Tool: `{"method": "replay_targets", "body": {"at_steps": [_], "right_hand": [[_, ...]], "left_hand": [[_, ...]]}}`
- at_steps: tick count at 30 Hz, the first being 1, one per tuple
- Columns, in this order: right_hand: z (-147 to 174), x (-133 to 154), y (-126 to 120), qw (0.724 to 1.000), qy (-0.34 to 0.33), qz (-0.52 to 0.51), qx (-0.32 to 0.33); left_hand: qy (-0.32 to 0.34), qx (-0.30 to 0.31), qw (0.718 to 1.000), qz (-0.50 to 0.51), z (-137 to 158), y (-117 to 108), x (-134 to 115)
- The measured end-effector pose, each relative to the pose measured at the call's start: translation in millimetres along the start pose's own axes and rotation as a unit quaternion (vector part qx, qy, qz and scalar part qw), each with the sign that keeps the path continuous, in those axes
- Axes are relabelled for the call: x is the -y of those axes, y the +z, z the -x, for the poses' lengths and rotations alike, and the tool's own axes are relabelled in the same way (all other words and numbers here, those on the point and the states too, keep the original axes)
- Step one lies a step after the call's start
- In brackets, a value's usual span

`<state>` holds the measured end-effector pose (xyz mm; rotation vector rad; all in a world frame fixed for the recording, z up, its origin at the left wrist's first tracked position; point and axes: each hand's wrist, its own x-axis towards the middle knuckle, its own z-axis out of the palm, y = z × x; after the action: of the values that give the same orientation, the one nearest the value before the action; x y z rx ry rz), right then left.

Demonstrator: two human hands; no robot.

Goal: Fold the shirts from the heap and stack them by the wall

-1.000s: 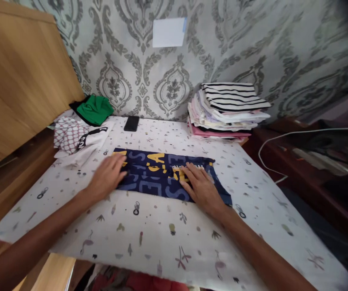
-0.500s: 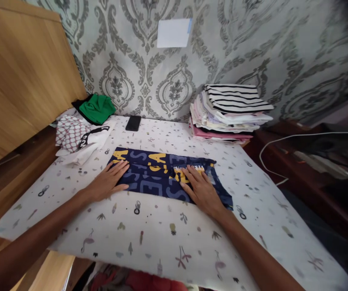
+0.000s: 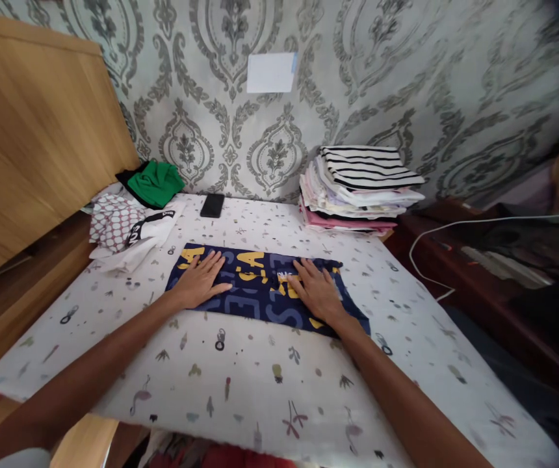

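A navy garment (image 3: 246, 296) with yellow and blue-grey letters lies folded into a long flat strip on the table's printed white cover (image 3: 240, 390). Its exact kind I cannot make out. My left hand (image 3: 201, 278) rests flat on the garment's left part, fingers spread and palm down. On the right part, my right hand (image 3: 317, 292) lies flat too, its fingers apart, partly covering a patch of yellow and white print. Neither hand grips the cloth.
A stack of folded clothes (image 3: 352, 207), topped by a striped one (image 3: 370, 167), stands at the back right. Unfolded clothes (image 3: 116, 224), including a green one (image 3: 157, 184), lie back left near a wooden cabinet (image 3: 40, 123). A black phone (image 3: 212, 205) sits by the wall. A white cable (image 3: 426, 240) hangs at right.
My left hand has slid right and inward over the garment. My right hand has shifted slightly up the cloth, staying flat. The camera view has tilted slightly.
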<state>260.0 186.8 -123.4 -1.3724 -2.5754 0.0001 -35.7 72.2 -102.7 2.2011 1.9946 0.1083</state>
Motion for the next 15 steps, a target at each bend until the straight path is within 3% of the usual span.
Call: {"method": "replay_targets", "body": {"at_steps": [5,10,13,15], "right_hand": [[0,-15,12,1.0,0.018,-0.016,-0.005],[0,-14,-4,0.994,0.024,-0.085,-0.064],[3,25,-25,0.988,-0.01,-0.112,-0.102],[8,72,-36,0.984,-0.072,-0.143,-0.076]], "left_hand": [[-0.02,-0.041,0.999,0.013,13,5,24],[-0.02,-0.153,0.983,0.104,3,-6,58],[-0.081,-0.162,0.974,0.137,-17,-23,84],[-0.114,-0.131,0.973,0.149,-31,-33,98]]}}
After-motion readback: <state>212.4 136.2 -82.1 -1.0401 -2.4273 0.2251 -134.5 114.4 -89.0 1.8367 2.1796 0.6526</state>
